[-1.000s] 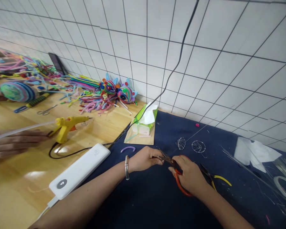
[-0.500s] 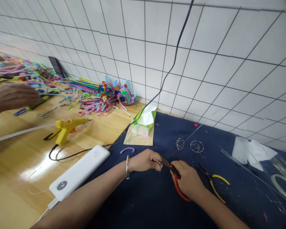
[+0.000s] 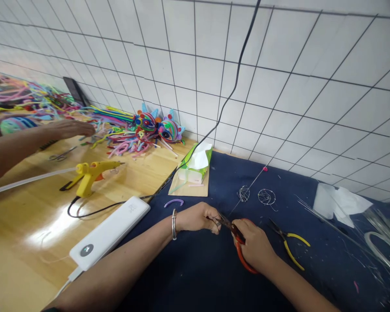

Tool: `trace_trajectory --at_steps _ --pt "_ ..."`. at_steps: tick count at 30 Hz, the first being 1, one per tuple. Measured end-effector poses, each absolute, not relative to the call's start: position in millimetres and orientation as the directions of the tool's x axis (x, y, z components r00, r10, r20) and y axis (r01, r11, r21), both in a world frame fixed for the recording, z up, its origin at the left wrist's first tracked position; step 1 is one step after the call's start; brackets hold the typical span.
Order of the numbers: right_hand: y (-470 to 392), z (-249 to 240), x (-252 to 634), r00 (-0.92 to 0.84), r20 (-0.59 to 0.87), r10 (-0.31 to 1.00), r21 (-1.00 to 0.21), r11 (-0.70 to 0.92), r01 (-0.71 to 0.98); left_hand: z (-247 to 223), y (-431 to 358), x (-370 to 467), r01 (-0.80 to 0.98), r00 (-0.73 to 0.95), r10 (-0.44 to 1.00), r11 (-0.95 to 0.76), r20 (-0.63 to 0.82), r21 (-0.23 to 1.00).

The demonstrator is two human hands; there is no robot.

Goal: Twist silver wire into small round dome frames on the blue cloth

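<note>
My left hand [image 3: 198, 217], with a silver bangle at the wrist, is closed in a pinch on a thin wire [image 3: 257, 177]. This wire slants up toward the wall from near the fingertips. My right hand [image 3: 255, 243] grips orange-handled scissors [image 3: 238, 236], their dark blades pointing left at the left fingertips. The wire's end between the left fingers is too fine to make out. Just beyond the hands, two small round wire frames [image 3: 267, 197] lie on the dark blue cloth [image 3: 195, 268]. Yellow-handled pliers [image 3: 287, 242] rest right of my right hand.
To the left are a white power bank [image 3: 108, 234], a yellow glue gun [image 3: 91, 175] and small scissors [image 3: 62, 154]. A tissue pack [image 3: 195, 167] stands by the tiled wall. Colourful pipe cleaners [image 3: 117, 138] lie behind. Another person's arm [image 3: 29, 138] reaches in, near a striped ball [image 3: 17, 124].
The other person's arm has reached further right, and a striped ball now shows beside it. My hands and the scissors have barely moved; the view has shifted slightly.
</note>
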State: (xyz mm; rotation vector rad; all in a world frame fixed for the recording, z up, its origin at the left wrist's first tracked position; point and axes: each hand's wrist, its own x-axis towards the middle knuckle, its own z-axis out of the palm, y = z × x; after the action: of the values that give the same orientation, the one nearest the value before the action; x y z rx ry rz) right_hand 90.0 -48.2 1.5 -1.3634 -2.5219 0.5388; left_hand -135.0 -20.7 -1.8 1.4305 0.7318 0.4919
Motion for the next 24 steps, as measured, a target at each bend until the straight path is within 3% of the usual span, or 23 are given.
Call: trace_trajectory --at_steps 5,11,15,20,24 --pt "-48 1 91 -0.534 0.012 0.845 -0.427 0.488 0.761 0 -20 -138 0.107 0.698 0.699 0.113 -0.156 0.988" --pt "-53 13 91 -0.531 -0.058 0.845 -0.442 0.455 0.773 7 -11 -159 0.299 0.7 0.683 -0.015 -0.209 0.954" --pt "-57 24 96 -0.511 -0.094 0.854 -0.429 0.428 0.795 8 -7 -165 0.322 0.674 0.717 -0.071 -0.176 0.944" --pt "-65 40 117 -0.605 -0.158 0.78 -0.286 0.55 0.784 5 0 -165 0.198 0.389 0.921 -0.114 0.029 0.974" --pt "-68 56 127 -0.676 -0.184 0.714 -0.192 0.648 0.737 -1 8 -169 0.19 0.142 0.979 -0.171 0.146 0.967"
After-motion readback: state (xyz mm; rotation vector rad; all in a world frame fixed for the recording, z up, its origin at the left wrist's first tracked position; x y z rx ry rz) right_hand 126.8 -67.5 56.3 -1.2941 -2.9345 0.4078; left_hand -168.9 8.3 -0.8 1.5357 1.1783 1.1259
